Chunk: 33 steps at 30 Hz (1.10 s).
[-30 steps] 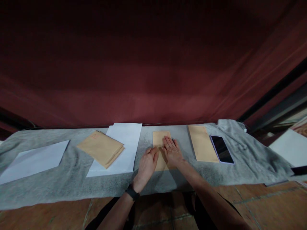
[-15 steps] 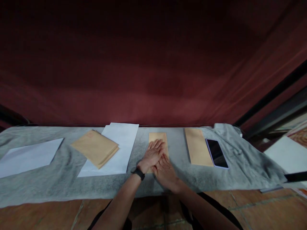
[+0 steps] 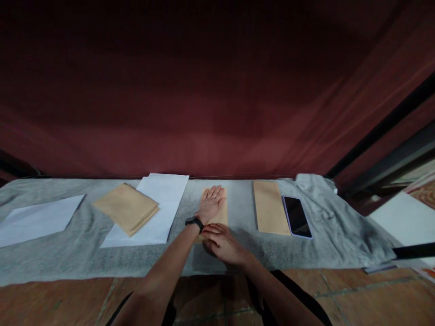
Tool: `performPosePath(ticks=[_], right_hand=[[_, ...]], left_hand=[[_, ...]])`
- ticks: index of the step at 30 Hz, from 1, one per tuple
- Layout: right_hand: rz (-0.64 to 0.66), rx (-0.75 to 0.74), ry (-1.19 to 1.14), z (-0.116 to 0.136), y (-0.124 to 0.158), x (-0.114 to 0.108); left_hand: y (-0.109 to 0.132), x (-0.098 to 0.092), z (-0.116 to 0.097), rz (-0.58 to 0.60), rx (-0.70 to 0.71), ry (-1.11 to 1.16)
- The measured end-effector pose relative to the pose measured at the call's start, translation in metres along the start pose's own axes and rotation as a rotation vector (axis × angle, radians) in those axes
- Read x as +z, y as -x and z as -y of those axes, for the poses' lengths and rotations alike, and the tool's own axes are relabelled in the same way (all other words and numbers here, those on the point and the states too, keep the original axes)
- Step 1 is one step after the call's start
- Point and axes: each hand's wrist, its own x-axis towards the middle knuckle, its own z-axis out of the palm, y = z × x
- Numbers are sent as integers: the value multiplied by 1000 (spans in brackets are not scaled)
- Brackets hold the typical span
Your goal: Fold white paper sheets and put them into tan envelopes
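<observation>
A tan envelope (image 3: 221,214) lies lengthwise on the grey cloth (image 3: 84,253) in front of me. My left hand (image 3: 211,202), with a black band at the wrist, lies flat and open on the envelope's far half, fingers stretched forward. My right hand (image 3: 222,243) rests at the envelope's near end, fingers spread low over the edge and the cloth. Neither hand grips anything.
A second tan envelope (image 3: 268,213) lies to the right with a dark phone (image 3: 297,216) beside it. To the left lie a stack of tan envelopes (image 3: 125,208) on a white sheet (image 3: 159,199) and another white sheet (image 3: 34,219). A red curtain (image 3: 217,113) hangs behind.
My left hand has slid forward along the envelope to its far half. My right hand has drawn back from the middle to the near end. The view has shifted slightly right.
</observation>
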Motion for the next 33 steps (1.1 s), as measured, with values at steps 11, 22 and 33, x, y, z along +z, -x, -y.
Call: performPosePath(ticks=[11,22,33], right_hand=[[-221,202,192,-14,22,11],[-174,267,287,-27,40,17],[-164,248,229,-17,29,11]], left_hand=[[92,-8,2,-25,-63,-69],[148,-17,-6,-2,-73,-49],[161,-16,-52,-16,159,49]])
